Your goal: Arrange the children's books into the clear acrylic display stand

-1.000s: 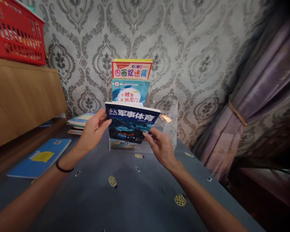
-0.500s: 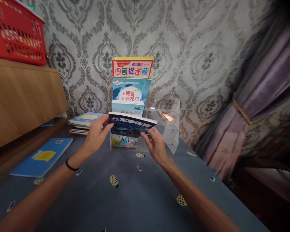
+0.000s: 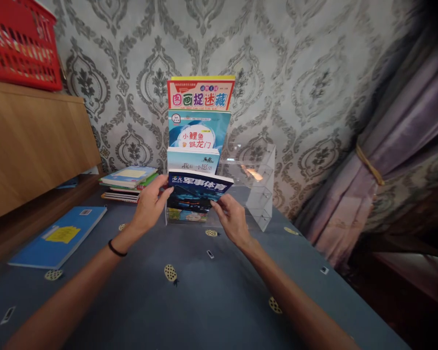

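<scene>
A dark blue book (image 3: 193, 192) with white lettering is gripped at both sides, tilted, in front of a clear acrylic book rack (image 3: 262, 204). My left hand (image 3: 150, 201) pinches its left edge between thumb and fingers. On the right edge, my right hand (image 3: 230, 216) does the same. Behind it, the rack's left half bears a light blue book (image 3: 193, 159), a teal book (image 3: 200, 127) and a red-framed book (image 3: 200, 95), stepped upward. Below the held book, a strip of another colourful cover (image 3: 188, 216) shows at the rack's front.
Left of the rack lies a stack of books (image 3: 127, 179). Nearer, a blue book with a yellow patch (image 3: 62, 236) lies flat on the dark blue cloth (image 3: 131, 301). A wooden cabinet (image 3: 36, 146) carries a red basket (image 3: 22, 46). A tied curtain (image 3: 354, 194) hangs at right.
The dark blue book has come down slightly and its cover has tipped to face me more, hiding more of the colourful cover below. Both hands keep their hold. The view has shifted slightly.
</scene>
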A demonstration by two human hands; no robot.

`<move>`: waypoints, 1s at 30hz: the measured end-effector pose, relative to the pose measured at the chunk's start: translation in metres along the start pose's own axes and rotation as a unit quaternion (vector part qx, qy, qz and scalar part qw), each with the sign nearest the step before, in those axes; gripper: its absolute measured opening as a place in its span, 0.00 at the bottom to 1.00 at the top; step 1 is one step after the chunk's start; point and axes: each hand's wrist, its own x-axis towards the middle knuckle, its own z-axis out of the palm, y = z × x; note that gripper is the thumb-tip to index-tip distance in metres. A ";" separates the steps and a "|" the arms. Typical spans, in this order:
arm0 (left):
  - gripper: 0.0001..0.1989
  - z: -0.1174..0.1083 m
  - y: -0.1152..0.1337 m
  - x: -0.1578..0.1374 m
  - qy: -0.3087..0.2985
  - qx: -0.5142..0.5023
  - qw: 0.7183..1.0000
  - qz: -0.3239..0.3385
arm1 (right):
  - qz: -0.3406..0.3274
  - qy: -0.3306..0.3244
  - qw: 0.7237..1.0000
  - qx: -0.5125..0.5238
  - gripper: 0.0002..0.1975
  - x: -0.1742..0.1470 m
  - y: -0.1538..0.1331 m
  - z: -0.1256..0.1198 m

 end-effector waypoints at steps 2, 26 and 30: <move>0.11 0.002 0.000 0.001 0.003 -0.006 1.000 -0.003 | 0.005 0.003 1.000 0.001 0.13 0.001 0.001 -0.001; 0.18 0.019 -0.046 -0.025 0.006 0.124 0.992 -0.013 | 0.074 -0.051 0.994 -0.058 0.09 -0.010 0.017 0.014; 0.21 0.021 -0.049 -0.028 0.003 0.185 0.983 -0.015 | 0.100 -0.043 0.989 -0.096 0.11 -0.010 0.013 0.012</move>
